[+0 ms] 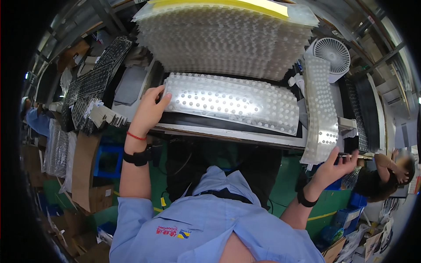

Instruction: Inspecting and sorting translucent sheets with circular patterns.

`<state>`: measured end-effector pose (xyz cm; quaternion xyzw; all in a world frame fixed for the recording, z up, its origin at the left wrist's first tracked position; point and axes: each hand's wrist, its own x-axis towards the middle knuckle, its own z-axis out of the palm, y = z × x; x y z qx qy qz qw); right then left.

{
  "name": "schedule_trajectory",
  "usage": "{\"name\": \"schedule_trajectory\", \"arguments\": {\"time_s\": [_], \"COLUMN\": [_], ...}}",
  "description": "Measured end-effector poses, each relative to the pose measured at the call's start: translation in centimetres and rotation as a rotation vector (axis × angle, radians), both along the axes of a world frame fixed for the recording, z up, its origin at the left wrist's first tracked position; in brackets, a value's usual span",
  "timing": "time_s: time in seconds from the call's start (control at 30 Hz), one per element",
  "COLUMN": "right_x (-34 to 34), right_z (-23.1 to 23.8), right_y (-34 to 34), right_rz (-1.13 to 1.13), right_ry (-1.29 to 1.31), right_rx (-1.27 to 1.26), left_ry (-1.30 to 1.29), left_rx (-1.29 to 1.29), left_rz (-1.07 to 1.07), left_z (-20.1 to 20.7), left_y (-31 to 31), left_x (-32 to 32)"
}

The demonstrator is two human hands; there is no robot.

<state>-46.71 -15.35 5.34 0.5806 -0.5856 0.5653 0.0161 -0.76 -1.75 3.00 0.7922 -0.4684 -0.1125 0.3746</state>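
Note:
A long clear plastic sheet (pixel 215 101) with rows of round dots lies across the black work surface in front of me. My left hand (pixel 149 108) is at the sheet's left end, with thumb and forefinger apart at its edge. To the right, another clear dotted strip (pixel 323 101) lies lengthwise, its near end hanging over the table's front edge. Beside that near end my right hand (pixel 334 170) is raised, palm up and fingers spread, holding nothing. Behind the front sheet rises a tall stack of similar dotted sheets (pixel 223 41), topped by a yellow piece (pixel 228 5).
A white fan (pixel 332 56) stands at the back right. Black grid trays (pixel 98 76) and grey sheets (pixel 130 85) are at the left. Cardboard (pixel 83 173) and a blue crate (pixel 108 160) stand below. Another person (pixel 379 177) is at the far right.

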Motion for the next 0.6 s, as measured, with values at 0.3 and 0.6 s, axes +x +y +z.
{"name": "schedule_trajectory", "arguments": {"time_s": [0.3,0.6], "right_x": [7.9,8.2], "right_z": [-2.2,-3.4], "right_y": [-3.9,-5.7], "right_rz": [0.66,0.709], "right_ry": [-0.028,-0.206], "right_rx": [0.54,0.43], "left_ry": [-0.062,0.093], "left_rx": [0.058,0.039], "left_rz": [-0.009,-0.019], "left_z": [-1.1,-0.5], "left_y": [-1.9,-2.1], "left_x": [0.6,0.1]}}
